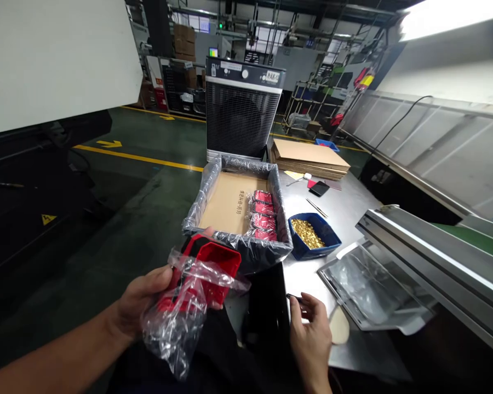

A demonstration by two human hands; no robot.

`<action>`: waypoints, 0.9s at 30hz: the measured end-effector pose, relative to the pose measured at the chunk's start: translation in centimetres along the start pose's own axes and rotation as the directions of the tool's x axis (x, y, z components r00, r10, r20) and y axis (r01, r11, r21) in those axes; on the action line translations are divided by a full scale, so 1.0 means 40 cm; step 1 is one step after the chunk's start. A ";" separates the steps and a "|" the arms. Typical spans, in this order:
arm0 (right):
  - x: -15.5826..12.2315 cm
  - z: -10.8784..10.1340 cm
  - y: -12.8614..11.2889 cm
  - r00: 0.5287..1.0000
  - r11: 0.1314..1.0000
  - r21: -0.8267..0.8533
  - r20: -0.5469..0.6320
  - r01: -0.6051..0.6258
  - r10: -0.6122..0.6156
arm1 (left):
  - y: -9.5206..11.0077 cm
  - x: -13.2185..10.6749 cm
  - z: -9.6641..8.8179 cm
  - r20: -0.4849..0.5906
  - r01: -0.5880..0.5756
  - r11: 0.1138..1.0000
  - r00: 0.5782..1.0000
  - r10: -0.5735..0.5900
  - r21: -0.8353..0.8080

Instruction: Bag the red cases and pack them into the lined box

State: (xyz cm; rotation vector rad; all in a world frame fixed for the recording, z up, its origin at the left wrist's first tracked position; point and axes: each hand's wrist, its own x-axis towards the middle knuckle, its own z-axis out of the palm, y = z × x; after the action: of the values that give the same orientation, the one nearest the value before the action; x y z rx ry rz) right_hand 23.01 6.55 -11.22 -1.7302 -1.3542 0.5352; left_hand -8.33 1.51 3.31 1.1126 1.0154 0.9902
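Note:
My left hand is closed round a red plastic housing with black edges, tilted in front of the box. A clear plastic bag drapes over the housing and hangs below it. My right hand is over the near edge of the metal table, its fingers bent round a thin dark object. Only the tip of that object shows, so its kind is unclear. Ahead stands a cardboard box lined with clear plastic film. Several bagged red pieces lie in a row along its right side.
A blue bin of small brass-coloured parts stands right of the box. Behind are tweezers, a black flat item and stacked cardboard sheets. A conveyor-like machine borders the right; a large fan unit stands beyond.

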 end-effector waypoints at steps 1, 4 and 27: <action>0.024 0.014 0.022 0.999 0.999 -0.045 0.042 -0.003 0.005 | 0.006 0.008 -0.012 -0.002 0.044 0.992 0.999 -0.044 -0.116; 0.093 0.052 0.063 0.997 0.988 -0.155 0.083 0.021 -0.008 | 0.040 0.052 -0.039 -0.024 0.034 0.967 0.999 -0.041 -0.254; 0.219 0.179 0.139 0.966 0.750 -0.660 -0.170 0.035 -0.195 | 0.054 1.217 -0.266 -0.422 0.359 0.416 0.904 0.067 0.835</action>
State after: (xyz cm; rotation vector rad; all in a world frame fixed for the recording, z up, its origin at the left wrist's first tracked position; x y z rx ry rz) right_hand 23.55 17.01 -18.23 -2.1508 -1.5722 -0.2626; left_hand -7.21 51.04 -2.47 1.6796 2.1194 0.4415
